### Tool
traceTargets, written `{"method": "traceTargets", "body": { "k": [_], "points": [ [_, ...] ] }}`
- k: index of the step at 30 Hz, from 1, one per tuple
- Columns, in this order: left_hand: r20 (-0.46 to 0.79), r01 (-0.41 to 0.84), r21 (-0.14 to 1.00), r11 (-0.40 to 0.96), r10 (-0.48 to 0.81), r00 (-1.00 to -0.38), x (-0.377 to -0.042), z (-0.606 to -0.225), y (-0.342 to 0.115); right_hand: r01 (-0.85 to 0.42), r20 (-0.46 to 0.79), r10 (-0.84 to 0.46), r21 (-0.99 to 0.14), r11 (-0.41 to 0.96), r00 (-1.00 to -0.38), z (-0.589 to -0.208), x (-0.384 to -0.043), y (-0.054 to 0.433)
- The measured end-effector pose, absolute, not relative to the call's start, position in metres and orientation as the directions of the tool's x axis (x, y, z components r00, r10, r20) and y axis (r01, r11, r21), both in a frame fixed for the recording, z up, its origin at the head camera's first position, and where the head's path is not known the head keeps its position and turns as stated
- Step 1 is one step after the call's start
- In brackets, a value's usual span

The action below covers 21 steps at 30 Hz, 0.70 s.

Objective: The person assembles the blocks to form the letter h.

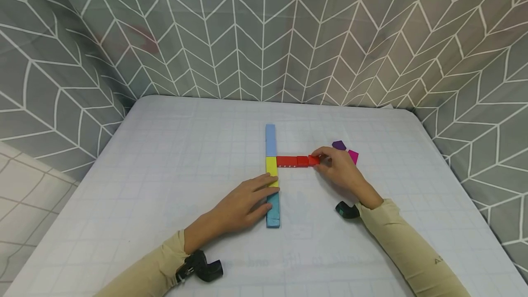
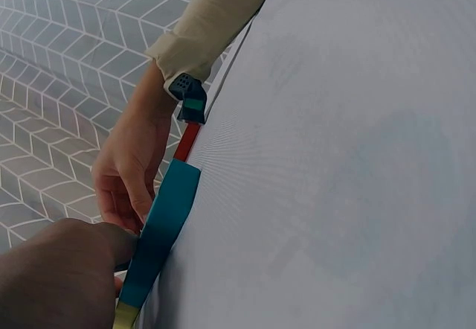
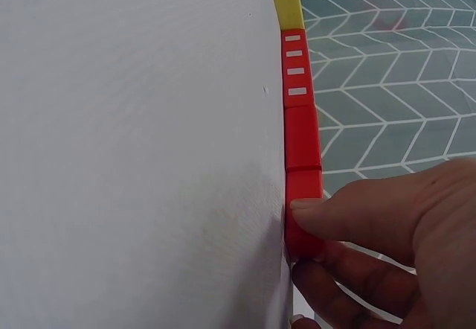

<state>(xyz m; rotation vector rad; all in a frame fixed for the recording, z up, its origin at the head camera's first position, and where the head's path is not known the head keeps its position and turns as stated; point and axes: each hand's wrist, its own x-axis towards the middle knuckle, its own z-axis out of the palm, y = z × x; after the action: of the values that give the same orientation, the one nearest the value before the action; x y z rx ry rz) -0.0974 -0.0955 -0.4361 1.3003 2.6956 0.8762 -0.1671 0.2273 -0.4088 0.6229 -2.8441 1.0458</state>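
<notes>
A light blue block (image 1: 270,140), a yellow block (image 1: 271,165) and a teal block (image 1: 273,217) lie end to end in a straight column. From the yellow one, a row of red pieces runs right: a longer red block (image 1: 286,162) with white marks, then a short red block (image 1: 302,162) and an end red block (image 3: 303,232). My right hand (image 1: 341,169) pinches that end piece between thumb and fingers, up against its neighbour. With fingers extended, my left hand (image 1: 243,201) rests over the yellow and teal blocks. The teal block also shows beside this hand in the left wrist view.
Beyond the right hand lie a dark purple piece (image 1: 339,145) and a magenta piece (image 1: 353,156), partly hidden by it. The white-covered table (image 1: 185,141) meets a grey patterned curtain (image 1: 247,35) behind and at the sides. Dark wrist cameras hang below both sleeves.
</notes>
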Motion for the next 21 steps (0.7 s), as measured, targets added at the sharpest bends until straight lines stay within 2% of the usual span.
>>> {"method": "traceTargets", "body": {
  "k": [21],
  "points": [
    [0.216,0.715,0.491,0.497,0.726,-0.653,-0.0974,-0.4373,-0.0959,-0.374,0.143,-0.368,-0.612,0.697,-0.919,-0.4025,-0.1668,0.2361]
  ]
}}
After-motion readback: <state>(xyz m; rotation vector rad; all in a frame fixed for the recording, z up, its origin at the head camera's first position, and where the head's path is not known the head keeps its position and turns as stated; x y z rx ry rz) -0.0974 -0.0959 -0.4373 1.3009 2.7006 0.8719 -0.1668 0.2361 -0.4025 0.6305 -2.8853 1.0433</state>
